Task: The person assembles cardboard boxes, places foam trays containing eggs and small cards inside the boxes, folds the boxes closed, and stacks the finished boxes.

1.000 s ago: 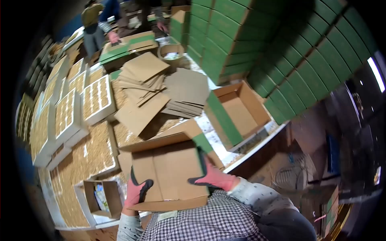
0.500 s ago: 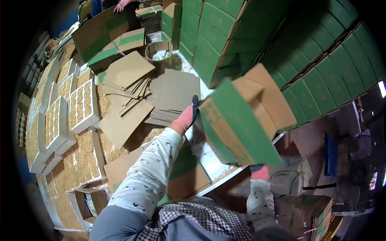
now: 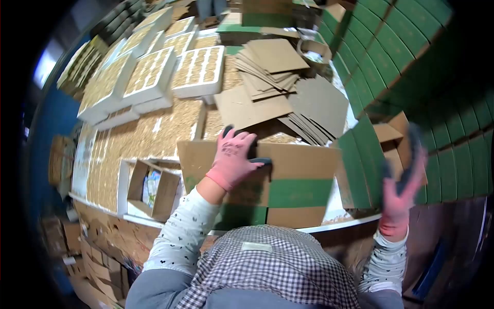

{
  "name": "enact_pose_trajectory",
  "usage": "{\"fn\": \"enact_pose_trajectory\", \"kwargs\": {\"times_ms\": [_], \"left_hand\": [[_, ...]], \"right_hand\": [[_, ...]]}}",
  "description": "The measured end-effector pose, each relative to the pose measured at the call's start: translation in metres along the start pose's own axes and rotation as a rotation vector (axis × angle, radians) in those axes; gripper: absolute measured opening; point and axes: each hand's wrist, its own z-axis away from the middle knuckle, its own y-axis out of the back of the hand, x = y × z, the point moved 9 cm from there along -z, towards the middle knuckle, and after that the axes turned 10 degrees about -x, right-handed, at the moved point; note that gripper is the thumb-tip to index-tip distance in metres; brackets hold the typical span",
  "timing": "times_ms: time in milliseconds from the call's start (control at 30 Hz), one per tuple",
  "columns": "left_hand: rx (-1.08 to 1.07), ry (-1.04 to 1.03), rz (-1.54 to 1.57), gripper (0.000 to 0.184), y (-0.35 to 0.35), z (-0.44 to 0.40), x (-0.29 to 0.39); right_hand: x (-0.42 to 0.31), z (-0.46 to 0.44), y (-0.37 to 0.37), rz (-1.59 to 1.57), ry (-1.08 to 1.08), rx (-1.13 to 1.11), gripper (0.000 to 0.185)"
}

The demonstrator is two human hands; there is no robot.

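Observation:
A closed-up cardboard box with a green band lies in front of my body at the table's front edge. My left hand, in a pink and dark glove, rests on its upper part with fingers spread. To the right, my right hand is raised and somewhat blurred, its thumb and fingers apart and nothing between them. Just beyond that hand stands a green and brown open box, partly hidden by the glove.
Loose cardboard sheets and grey sheets lie behind the box. White trays stand at the left, near a small box with packets. A round container and stacked green boxes are at the right.
The view has swung left. My left hand has left the open box and come onto the cardboard in front of me. My right hand has let go of the open box, which now stands at the right.

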Motion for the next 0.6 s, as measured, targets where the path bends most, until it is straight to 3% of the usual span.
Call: {"fn": "enact_pose_trajectory", "kwargs": {"times_ms": [33,100,167,233,267,300,333,367,433,467,500,567,600], "left_hand": [[0.140,-0.105,-0.020,0.055,0.042,0.012,0.027],[0.353,-0.150,-0.071,0.046,0.103,0.046,0.057],[0.308,-0.181,-0.141,0.042,0.095,0.068,0.063],[0.250,-0.269,-0.136,0.034,0.072,0.103,0.060],[0.267,-0.372,-0.153,0.028,0.060,0.123,0.063],[0.281,-0.420,-0.091,0.013,0.064,0.146,0.073],[0.217,-0.488,-0.084,0.014,0.058,0.162,0.086],[0.241,-0.682,-0.090,0.013,0.071,0.186,0.105],[-0.247,-0.706,0.046,0.029,0.056,0.192,0.100],[-0.028,-0.559,0.183,0.038,0.095,0.184,0.070],[0.191,-0.406,0.311,0.048,0.132,0.176,0.032],[0.443,0.279,-0.418,0.063,0.118,0.157,-0.048],[0.295,0.292,-0.274,0.061,0.106,0.153,-0.055]], "right_hand": [[-0.017,-0.013,-0.035,0.215,0.074,-0.318,0.076],[-0.036,-0.017,-0.104,0.695,0.281,-0.610,0.078],[-0.031,-0.022,-0.139,0.518,0.214,-0.811,0.071],[-0.024,-0.030,-0.155,0.351,0.219,-0.902,0.062],[-0.030,-0.037,-0.159,0.479,0.158,-0.901,0.059],[-0.046,-0.045,-0.166,0.504,0.231,-0.828,0.059],[-0.059,-0.056,-0.176,0.531,0.301,-0.755,0.060],[-0.072,-0.067,-0.187,0.558,0.370,-0.677,0.060],[-0.062,-0.061,-0.241,0.451,0.286,-0.873,0.062],[-0.068,-0.051,-0.246,0.266,0.242,-0.830,0.061],[-0.078,-0.054,-0.244,0.242,0.327,-0.706,0.063],[-0.116,-0.047,-0.200,0.437,0.560,-0.357,0.073],[-0.115,-0.033,-0.188,0.414,0.515,-0.526,0.077]]}}
